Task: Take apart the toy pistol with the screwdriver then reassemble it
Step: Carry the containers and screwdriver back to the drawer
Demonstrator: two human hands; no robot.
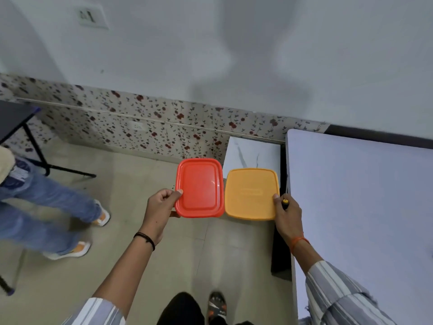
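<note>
So there's a red lidded container (199,188) and a yellow-orange lidded container (251,194) side by side, edges almost touching, up above a beige tiled floor (140,184). Pale white table (363,207) on the right, with a marble-look white block (251,154) just beside its far corner. Wall has a floral-print lower band (140,118) and a switch plate (90,16) up top. Far left: another person's legs in blue jeans (44,202) and white-orange sneakers (70,250), near a black-framed table (16,118).

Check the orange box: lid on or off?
On. The orange lid sits flat, covering the box in the right hand, which also holds the screwdriver. Contents hidden.
</note>
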